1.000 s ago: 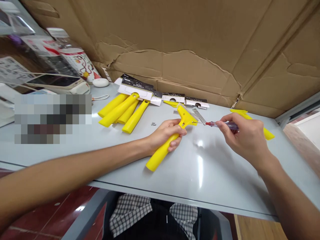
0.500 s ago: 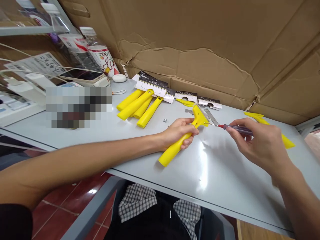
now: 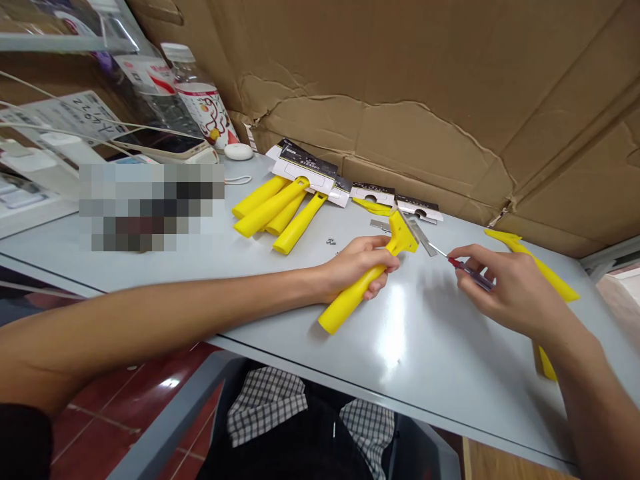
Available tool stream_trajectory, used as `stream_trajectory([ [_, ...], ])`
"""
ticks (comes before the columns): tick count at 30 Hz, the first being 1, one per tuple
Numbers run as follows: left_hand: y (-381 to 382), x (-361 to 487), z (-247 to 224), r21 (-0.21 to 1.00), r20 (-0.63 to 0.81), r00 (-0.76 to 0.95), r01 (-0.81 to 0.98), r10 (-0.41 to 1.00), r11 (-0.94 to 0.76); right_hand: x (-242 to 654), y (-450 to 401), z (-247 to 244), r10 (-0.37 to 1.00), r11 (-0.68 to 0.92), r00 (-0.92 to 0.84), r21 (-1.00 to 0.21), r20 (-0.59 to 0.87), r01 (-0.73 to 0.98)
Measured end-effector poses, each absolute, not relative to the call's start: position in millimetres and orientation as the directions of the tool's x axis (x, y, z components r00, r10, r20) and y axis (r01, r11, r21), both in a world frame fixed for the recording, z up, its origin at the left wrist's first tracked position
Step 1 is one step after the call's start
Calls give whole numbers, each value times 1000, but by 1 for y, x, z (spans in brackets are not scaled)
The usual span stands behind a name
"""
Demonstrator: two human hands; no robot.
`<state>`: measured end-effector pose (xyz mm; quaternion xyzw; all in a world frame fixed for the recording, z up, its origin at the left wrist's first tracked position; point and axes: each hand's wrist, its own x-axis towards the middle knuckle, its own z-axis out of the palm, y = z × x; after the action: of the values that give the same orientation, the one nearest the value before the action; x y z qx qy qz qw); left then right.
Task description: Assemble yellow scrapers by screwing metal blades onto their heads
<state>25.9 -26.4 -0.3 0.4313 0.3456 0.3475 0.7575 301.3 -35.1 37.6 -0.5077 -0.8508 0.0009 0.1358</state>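
My left hand is wrapped round the neck of a yellow scraper, its head tilted up and away from me. My right hand grips a screwdriver with a red and clear purplish handle. The screwdriver's thin shaft points left toward the scraper head, with its tip apart from it. Behind the head lie a metal blade and a second flat metal piece. A few small screws rest on the table left of the scraper.
Several yellow handles with black-and-white cards lie at the back. Another yellow scraper lies beyond my right hand. Bottles, a phone and cables crowd the left. A cardboard wall stands behind the grey table.
The screwdriver's tip has come away from the scraper head, and my right hand has tilted and shifted slightly. My left hand keeps its hold on the scraper.
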Motion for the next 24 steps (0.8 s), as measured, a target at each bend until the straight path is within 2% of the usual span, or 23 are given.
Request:
stream_trajectory([
  [3, -23, 27, -3, 868, -222, 483, -298, 847, 398, 304, -30, 37, 913, 393, -372, -119, 167, 912],
  [8, -19, 26, -9, 836, -181, 499, -376, 848, 400, 301, -23, 26, 952, 305, -304, 26, -22, 952],
  [12, -19, 26, -10, 823, -183, 516, -384, 837, 417, 302, -20, 20, 953, 302, -299, 66, -55, 951],
  [17, -18, 25, -8, 814, -174, 505, -410, 846, 412, 300, -21, 20, 950, 309, -310, 50, 23, 950],
  [22, -7, 17, 7, 790, -192, 428, -467, 883, 398, 289, -27, 17, 904, 368, -369, 45, 214, 929],
  [24, 0, 10, 19, 777, -152, 392, -520, 907, 355, 281, -31, 11, 860, 433, -425, 38, 282, 901],
])
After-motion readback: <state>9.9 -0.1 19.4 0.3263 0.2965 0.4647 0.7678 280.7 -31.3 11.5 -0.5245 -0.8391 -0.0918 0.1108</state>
